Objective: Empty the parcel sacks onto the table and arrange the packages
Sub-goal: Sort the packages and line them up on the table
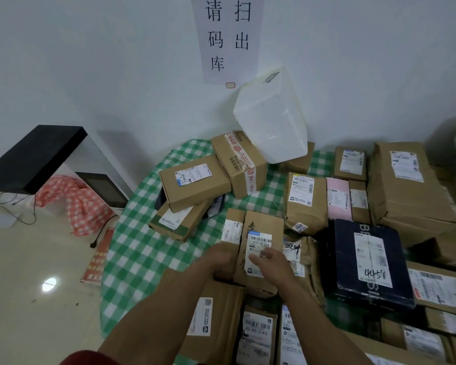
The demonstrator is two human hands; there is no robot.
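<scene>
Many cardboard parcels lie on a table with a green checked cloth [140,248]. In front of me stands a narrow brown box [263,227] with a white label. My left hand [223,260] grips its left side. My right hand [270,266] rests on its label, fingers curled over the front. A second narrow box [233,223] sits just left of it. A dark blue parcel [366,262] marked 4458 lies to the right. A white plastic-wrapped parcel [271,117] leans against the wall at the back.
Two stacked flat boxes [192,180] and a taped box [237,159] lie at the back left. Large brown parcels [408,185] fill the right side. More boxes [258,335] lie near me. A black-topped stand [34,156] with a red checked cloth is on the left.
</scene>
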